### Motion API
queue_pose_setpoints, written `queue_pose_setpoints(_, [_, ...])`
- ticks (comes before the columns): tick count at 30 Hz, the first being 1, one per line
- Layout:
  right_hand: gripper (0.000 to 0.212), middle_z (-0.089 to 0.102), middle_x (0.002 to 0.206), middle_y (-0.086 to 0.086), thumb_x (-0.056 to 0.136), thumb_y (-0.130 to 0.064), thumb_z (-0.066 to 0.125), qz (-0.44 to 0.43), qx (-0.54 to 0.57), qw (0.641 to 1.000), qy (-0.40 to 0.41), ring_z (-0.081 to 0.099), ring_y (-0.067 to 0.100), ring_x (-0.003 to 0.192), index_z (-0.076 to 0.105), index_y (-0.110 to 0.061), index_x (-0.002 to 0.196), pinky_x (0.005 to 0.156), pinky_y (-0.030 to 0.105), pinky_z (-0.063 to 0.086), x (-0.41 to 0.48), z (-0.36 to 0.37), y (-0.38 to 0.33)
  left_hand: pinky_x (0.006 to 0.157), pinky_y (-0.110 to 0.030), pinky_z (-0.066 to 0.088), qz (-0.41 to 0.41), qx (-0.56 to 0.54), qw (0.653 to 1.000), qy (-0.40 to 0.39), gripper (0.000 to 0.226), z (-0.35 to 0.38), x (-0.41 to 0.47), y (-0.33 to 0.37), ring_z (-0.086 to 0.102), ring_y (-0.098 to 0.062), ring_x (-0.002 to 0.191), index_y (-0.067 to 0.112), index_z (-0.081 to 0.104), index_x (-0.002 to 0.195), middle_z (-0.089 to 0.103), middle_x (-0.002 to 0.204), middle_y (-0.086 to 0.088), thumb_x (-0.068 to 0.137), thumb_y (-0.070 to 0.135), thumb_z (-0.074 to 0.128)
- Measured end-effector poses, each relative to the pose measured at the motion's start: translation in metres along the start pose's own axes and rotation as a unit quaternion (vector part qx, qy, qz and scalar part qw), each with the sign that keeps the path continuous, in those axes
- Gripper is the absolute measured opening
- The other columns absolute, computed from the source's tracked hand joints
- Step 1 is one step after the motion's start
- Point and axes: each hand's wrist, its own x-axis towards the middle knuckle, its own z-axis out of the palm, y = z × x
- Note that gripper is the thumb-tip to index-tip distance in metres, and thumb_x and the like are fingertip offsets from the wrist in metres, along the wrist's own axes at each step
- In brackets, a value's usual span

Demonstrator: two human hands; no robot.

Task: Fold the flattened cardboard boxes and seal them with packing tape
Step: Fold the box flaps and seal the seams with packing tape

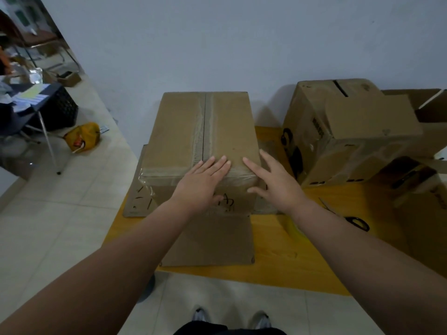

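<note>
A folded cardboard box (183, 122) stands on the yellow table (278, 257), its top seam covered by clear packing tape (205, 122) that runs down over the near edge. My left hand (203, 184) lies flat with straight fingers on the box's near top edge, pressing the tape. My right hand (273, 182) rests open on the near right corner, fingers spread over the top and thumb on the front face. The box's lower flaps (210, 240) lie spread flat on the table beneath it.
Another cardboard box (350, 131) lies tilted at the right, with more cardboard behind and below it. Black scissors (355, 221) lie on the table near my right forearm. On the tiled floor at left are a yellow bag (83, 137) and a black crate (60, 110).
</note>
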Motion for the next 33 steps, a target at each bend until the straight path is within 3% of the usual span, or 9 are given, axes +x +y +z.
queue_pose_setpoints(4, [0.06,0.016,0.16,-0.002,0.096,-0.029,0.055,-0.024,0.019,0.999,0.026,0.002,0.004,0.143,0.029,-0.024,0.15,0.114,0.036,0.031,0.002,-0.004,-0.001,0.118,-0.028,-0.005,0.002,0.004,1.0,0.005,0.081,0.001,0.0,0.001,-0.004,-0.014,0.148,0.024,-0.004,0.153,-0.007,0.161,0.005,0.096,0.038,0.051])
queue_pose_setpoints(7, [0.055,0.026,0.156,-0.001,0.096,-0.026,0.054,-0.008,0.011,0.998,0.054,0.016,0.014,0.146,0.034,-0.02,0.148,0.115,0.039,0.029,0.001,-0.005,0.001,0.116,-0.025,-0.007,0.021,0.018,1.0,0.015,0.075,-0.001,-0.007,-0.01,-0.004,-0.013,0.148,0.023,-0.004,0.153,-0.008,0.161,0.002,0.099,0.027,0.047])
queue_pose_setpoints(12, [0.052,0.025,0.158,-0.001,0.102,-0.026,0.043,0.078,-0.118,0.986,0.085,0.017,0.02,0.148,0.027,-0.019,0.151,0.12,0.037,0.002,0.005,0.001,-0.009,0.115,-0.028,-0.006,-0.011,0.034,0.997,0.066,0.088,0.011,-0.048,-0.068,-0.012,-0.008,0.142,0.029,-0.016,0.146,-0.018,0.151,0.009,0.093,-0.001,0.048])
queue_pose_setpoints(17, [0.065,0.053,0.141,0.011,0.078,0.006,0.07,0.057,-0.163,0.977,0.126,0.045,0.028,0.135,0.051,-0.01,0.138,0.116,0.04,0.01,0.006,0.018,-0.033,0.113,-0.039,0.022,0.017,0.019,0.993,0.116,0.06,0.016,-0.06,-0.114,0.036,-0.023,0.138,0.014,0.03,0.147,0.036,0.15,-0.005,0.093,0.013,0.056])
queue_pose_setpoints(20, [0.064,0.053,0.14,0.012,0.08,-0.011,0.074,0.021,-0.165,0.98,0.106,0.048,0.027,0.132,0.05,-0.012,0.139,0.116,0.041,0.017,0.01,0.025,-0.058,0.105,-0.047,0.033,0.052,0.008,0.99,0.135,0.044,0.014,-0.055,-0.118,0.052,-0.026,0.126,0.011,0.05,0.137,0.054,0.138,-0.008,0.094,0.02,0.045])
queue_pose_setpoints(23, [0.057,0.05,0.143,0.011,0.093,-0.046,0.048,0.027,-0.156,0.983,0.095,0.044,0.027,0.135,0.05,-0.013,0.14,0.118,0.041,0.02,0.014,0.028,-0.085,0.106,-0.044,0.032,0.066,0.004,0.988,0.137,0.061,0.02,-0.05,-0.129,0.049,-0.023,0.128,0.014,0.051,0.137,0.052,0.139,-0.007,0.08,-0.003,0.069])
queue_pose_setpoints(26, [0.063,0.061,0.131,0.009,0.095,-0.055,0.028,0.029,-0.11,0.986,0.119,0.051,0.026,0.128,0.067,-0.012,0.119,0.116,0.044,0.024,0.024,0.015,-0.102,0.106,-0.047,0.029,0.107,0.044,0.99,0.08,0.049,0.012,-0.052,-0.137,0.046,-0.025,0.13,0.011,0.05,0.137,0.048,0.142,-0.011,0.096,0.037,0.046])
queue_pose_setpoints(28, [0.062,0.059,0.134,0.006,0.097,-0.05,0.021,-0.004,-0.107,0.986,0.126,0.045,0.023,0.133,0.071,-0.015,0.111,0.119,0.04,0.013,0.041,0.004,-0.113,0.114,-0.039,0.017,0.135,0.034,0.99,0.03,0.08,-0.001,-0.048,-0.14,0.029,-0.018,0.138,0.015,0.041,0.143,0.034,0.149,-0.005,0.091,0.068,0.012])
queue_pose_setpoints(33, [0.053,0.005,0.163,0.0,0.105,-0.041,0.014,0.026,-0.069,0.996,-0.042,0.0,0.015,0.149,0.017,-0.023,0.154,0.117,0.039,-0.01,0.097,0.005,-0.13,0.113,-0.021,-0.003,0.032,-0.137,0.989,0.04,0.049,-0.013,-0.018,-0.123,0.01,-0.01,0.146,0.02,0.031,0.148,0.02,0.158,0.002,0.104,0.04,0.023])
